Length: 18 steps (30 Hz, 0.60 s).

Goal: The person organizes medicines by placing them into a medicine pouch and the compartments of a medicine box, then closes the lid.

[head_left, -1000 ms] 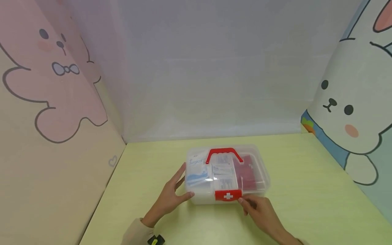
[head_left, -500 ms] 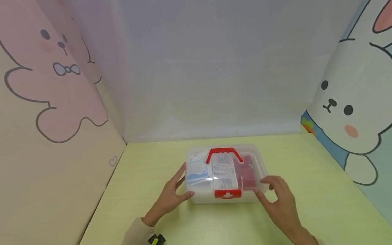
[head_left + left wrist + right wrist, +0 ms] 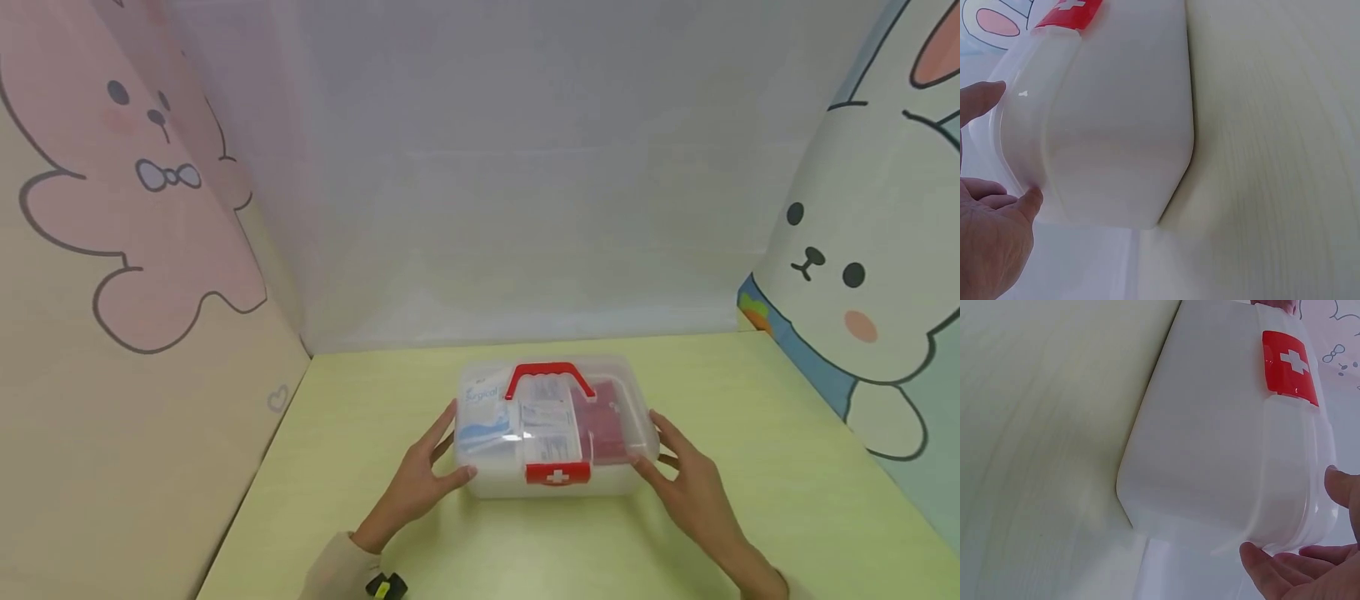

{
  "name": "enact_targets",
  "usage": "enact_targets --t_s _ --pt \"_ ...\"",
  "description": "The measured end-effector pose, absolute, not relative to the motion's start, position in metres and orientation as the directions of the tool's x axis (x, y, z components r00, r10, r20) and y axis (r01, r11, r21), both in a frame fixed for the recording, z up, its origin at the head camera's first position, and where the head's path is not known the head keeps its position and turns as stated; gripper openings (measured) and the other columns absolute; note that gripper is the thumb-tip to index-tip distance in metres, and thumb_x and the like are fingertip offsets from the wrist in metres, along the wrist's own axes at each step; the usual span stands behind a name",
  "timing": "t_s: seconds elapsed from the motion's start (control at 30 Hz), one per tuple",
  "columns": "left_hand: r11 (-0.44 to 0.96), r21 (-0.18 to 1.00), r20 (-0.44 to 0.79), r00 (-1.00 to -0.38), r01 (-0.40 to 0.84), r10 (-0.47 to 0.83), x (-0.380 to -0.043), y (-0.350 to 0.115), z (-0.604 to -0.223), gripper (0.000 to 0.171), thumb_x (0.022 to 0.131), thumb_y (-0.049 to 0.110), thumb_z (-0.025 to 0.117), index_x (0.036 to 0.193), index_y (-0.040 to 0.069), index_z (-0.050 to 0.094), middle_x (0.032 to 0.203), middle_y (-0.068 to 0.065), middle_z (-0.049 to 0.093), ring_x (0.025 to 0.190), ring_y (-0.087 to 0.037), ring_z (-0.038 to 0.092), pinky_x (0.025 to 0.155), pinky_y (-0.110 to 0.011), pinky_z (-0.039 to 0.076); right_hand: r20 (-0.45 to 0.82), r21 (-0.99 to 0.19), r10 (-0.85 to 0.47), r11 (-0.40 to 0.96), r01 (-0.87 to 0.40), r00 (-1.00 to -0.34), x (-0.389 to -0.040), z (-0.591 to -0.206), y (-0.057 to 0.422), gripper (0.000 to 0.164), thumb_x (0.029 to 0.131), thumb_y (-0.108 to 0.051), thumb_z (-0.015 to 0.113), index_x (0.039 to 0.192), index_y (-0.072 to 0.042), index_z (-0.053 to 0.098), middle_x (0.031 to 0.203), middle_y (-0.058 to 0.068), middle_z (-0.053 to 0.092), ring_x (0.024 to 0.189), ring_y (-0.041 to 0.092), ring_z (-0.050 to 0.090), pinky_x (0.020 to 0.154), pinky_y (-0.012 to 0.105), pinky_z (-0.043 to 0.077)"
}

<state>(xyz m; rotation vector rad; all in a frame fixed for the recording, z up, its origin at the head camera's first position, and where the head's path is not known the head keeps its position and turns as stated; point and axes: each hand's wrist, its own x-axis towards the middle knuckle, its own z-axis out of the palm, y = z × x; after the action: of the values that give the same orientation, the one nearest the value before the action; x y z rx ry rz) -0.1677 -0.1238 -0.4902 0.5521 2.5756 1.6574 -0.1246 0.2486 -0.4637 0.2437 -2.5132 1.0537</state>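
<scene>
A clear-lidded first-aid box (image 3: 491,483) stands on the table, its lid down. It has a red carry handle (image 3: 547,367) on top and a red latch (image 3: 558,474) with a white cross at the front. Through the lid show a blue-and-white packet marked "Surgical" (image 3: 483,425), white packets (image 3: 547,425) and a dark red pouch (image 3: 602,425). My left hand (image 3: 416,482) grips the left end, thumb at the front corner and fingers along the side. My right hand (image 3: 696,492) holds the right end likewise, its fingertips at the lid's rim (image 3: 1291,469).
The pale yellow-green table (image 3: 750,433) extends around the box. A white wall (image 3: 525,208) rises behind it. Side panels carry a pink cartoon animal (image 3: 172,242) at left and a white rabbit (image 3: 862,292) at right.
My right hand has left the front latch, moved right and taken hold of the box's right end. The left hand and the box have stayed in place.
</scene>
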Motion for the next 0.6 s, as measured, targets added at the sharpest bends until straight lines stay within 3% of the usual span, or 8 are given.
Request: enact_targets --t_s 0.03,0.6 --pt "0.373 0.885 0.164 -0.936 0.279 0.311 -0.17 -0.124 -0.49 0.094 0.083 0.038 0.078 0.157 0.032 0.019 0.164 0.006 0.02 0.141 -0.031 0.042 0.106 -0.042 0.043 0.427 -0.648 -0.011 0.693 -0.314 -0.904 -0.127 -0.464 0.25 0.066 0.087 -0.019 0.074 0.144 -0.001 0.045 0.134 0.025 0.059 0.112 0.042 0.063 0.078 0.042 0.058" --pt "0.336 0.886 0.212 -0.923 0.32 0.32 -0.205 -0.119 -0.494 0.09 0.087 0.024 0.075 0.157 0.023 0.019 0.164 0.002 0.02 0.145 -0.03 0.035 0.111 -0.042 0.037 0.44 -0.649 -0.051 0.672 -0.357 -0.896 -0.165 -0.47 0.255 0.064 0.089 -0.019 0.072 0.143 0.0 0.044 0.133 0.027 0.059 0.116 0.044 0.061 0.079 0.047 0.057"
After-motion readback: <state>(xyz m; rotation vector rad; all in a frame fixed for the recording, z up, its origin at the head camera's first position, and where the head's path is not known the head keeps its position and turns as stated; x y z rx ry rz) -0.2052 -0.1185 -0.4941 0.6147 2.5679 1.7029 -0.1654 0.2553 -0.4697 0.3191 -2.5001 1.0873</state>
